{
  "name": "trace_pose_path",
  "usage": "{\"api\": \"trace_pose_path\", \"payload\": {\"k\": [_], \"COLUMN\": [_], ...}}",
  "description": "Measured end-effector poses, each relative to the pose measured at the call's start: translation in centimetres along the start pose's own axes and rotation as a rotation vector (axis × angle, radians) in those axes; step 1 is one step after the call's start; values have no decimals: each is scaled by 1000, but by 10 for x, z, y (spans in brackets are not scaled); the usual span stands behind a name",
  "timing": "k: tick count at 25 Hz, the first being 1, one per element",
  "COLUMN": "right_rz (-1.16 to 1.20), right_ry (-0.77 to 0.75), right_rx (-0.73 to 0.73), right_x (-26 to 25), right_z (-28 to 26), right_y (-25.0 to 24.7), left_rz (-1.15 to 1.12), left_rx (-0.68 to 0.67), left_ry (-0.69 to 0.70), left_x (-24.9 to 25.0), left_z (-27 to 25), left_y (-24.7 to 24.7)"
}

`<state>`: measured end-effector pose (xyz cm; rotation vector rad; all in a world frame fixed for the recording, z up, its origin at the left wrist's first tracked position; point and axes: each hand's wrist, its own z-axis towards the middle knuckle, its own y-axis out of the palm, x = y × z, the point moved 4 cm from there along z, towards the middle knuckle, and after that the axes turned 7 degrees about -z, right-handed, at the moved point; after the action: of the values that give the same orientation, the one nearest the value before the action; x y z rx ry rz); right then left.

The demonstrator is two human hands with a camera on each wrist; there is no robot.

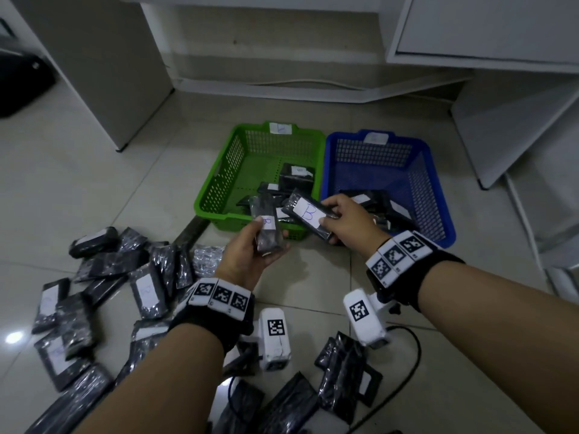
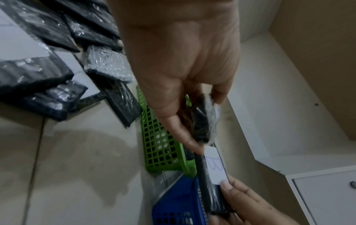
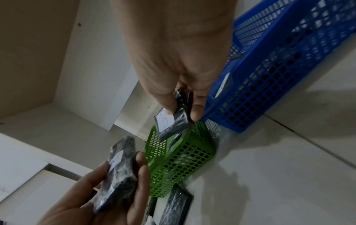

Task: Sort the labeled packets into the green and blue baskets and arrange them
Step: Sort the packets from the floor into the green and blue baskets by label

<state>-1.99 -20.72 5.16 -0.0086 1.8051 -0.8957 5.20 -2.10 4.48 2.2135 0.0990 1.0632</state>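
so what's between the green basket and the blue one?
Nothing: green basket and blue basket stand side by side, walls about touching, per head view.

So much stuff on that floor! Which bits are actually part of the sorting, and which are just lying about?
Part of the job:
- green basket
- blue basket
- B-labelled packet in the right hand
- packet in the left hand
- unsorted packets on the floor

Lying about:
- black cable
- white cabinet
- dark strip by the green basket
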Motion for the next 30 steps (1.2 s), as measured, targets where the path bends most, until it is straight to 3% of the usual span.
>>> {"api": "trace_pose_path", "payload": {"k": [3,9,12,15,18,22,27,30], "right_rz": [-151,-297,-361,-491,-467,-373,-353,-341], "right_ry": [-39,-56,-113,-150,-180,-214,-116,-43], "right_rx": [55,21,19,-86,-27,169,146,39], "right_x": [-20,-32,-31,-28,-22,-9,10,31], "right_z": [20,52,53,50,34,-7,-63,-104], "right_y": [14,46,49,55,50,24,-1,-5], "left_rz": [113,322,702,1046,1297,1380,1709,1525], "left_rx": [17,32,114,205,159,-1,11,100], "left_ry": [79,182,283,435,459,373,477,686], "left_x": [20,53,72,91,92,71,54,34], "left_z": [9,32,56,80,103,123,136,103], "left_y": [-13,-28,-30,-19,-5,-4,1,13]}}
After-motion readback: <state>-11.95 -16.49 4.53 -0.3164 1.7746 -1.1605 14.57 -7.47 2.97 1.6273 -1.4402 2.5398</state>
